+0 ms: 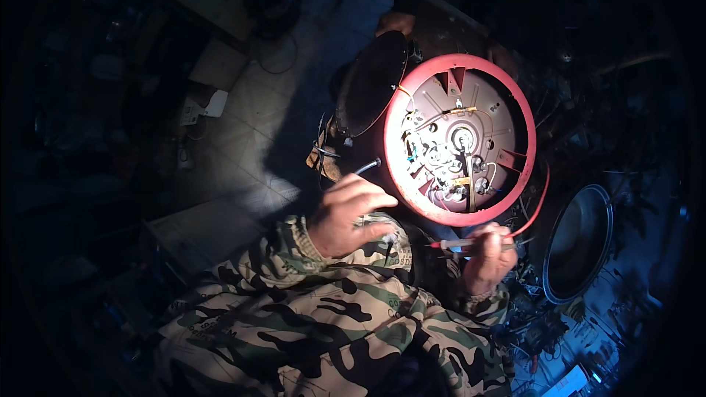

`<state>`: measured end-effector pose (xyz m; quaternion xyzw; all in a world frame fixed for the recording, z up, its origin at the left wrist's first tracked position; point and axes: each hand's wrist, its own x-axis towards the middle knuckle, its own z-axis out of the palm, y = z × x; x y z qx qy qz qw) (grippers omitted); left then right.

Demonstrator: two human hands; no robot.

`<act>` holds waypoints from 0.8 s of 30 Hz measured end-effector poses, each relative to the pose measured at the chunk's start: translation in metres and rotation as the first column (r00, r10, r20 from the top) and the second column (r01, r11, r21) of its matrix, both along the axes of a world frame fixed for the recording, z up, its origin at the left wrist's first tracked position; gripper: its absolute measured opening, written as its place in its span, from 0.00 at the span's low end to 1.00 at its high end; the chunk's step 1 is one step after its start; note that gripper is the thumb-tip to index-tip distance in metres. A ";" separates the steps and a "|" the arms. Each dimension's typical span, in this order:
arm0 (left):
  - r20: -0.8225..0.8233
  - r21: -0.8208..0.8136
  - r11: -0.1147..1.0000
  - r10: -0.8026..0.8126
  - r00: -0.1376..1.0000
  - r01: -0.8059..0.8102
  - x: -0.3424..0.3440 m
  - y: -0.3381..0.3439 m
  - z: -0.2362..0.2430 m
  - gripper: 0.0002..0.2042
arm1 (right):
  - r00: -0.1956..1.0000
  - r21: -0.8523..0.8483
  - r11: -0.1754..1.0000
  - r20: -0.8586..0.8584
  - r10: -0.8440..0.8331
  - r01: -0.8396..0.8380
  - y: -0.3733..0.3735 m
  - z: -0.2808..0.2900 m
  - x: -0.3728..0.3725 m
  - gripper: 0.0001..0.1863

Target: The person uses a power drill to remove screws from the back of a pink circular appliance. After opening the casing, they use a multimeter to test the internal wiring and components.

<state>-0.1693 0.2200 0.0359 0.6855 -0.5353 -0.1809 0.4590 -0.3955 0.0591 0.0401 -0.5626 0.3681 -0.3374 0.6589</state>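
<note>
An upturned round red appliance [393, 169], probably an electric cooker, shows its inside with wires, terminals and a central round part [462, 140]. A dark round plate [371, 84] stands tilted at its left, joined by a yellowish wire. My left hand [349, 217] is open, thumb and fingers apart, just below the appliance's lower left rim, near a short dark cord end [369, 167]. Below the lower right rim, my right hand [487, 254] is closed round a thin test probe [450, 245] with a red tip, pointing left. A red lead [540, 202] curves up from that hand.
Another person's hand [397, 23] touches the top of the dark plate. A round metal pot [581, 242] stands at the right among dim clutter. A brown piece [323, 162] with wires lies left of the appliance. Boxes [217, 66] stand on the tiled floor [272, 132] at the left.
</note>
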 end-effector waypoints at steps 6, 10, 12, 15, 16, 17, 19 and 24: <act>-0.237 0.265 0.764 0.643 0.728 -0.589 0.076 0.077 -0.127 0.16 | 0.878 0.000 0.878 -0.010 -0.478 0.478 -0.077 -0.015 -0.081 0.20; -0.248 0.392 0.678 0.728 0.639 -0.622 0.098 0.093 -0.218 0.22 | 0.850 0.013 0.852 -0.082 -0.521 0.523 -0.110 -0.059 -0.127 0.20; -0.307 0.392 0.760 0.640 0.704 -0.519 0.095 0.080 -0.229 0.27 | 0.813 0.001 0.825 -0.171 -0.557 0.565 -0.098 -0.084 -0.135 0.20; -0.537 0.329 0.904 0.417 0.733 -0.273 0.092 0.066 -0.225 0.28 | 0.820 0.040 0.838 -0.235 -0.521 0.544 -0.092 -0.108 -0.129 0.20; -0.582 0.326 0.919 0.381 0.718 -0.224 0.091 0.060 -0.228 0.25 | 0.819 0.068 0.831 -0.233 -0.524 0.552 -0.088 -0.113 -0.126 0.20; -0.515 0.388 0.886 0.438 0.737 -0.255 0.090 0.057 -0.229 0.18 | 0.819 0.096 0.825 -0.230 -0.527 0.557 -0.083 -0.116 -0.124 0.20; -0.474 0.321 0.898 0.427 0.770 -0.301 0.091 0.054 -0.230 0.11 | 0.834 0.102 0.840 -0.227 -0.502 0.533 -0.070 -0.115 -0.122 0.20; -0.866 0.243 0.860 0.400 0.299 -0.448 0.092 0.087 -0.214 0.06 | 0.807 0.130 0.803 -0.215 -0.550 0.582 -0.068 -0.126 -0.128 0.18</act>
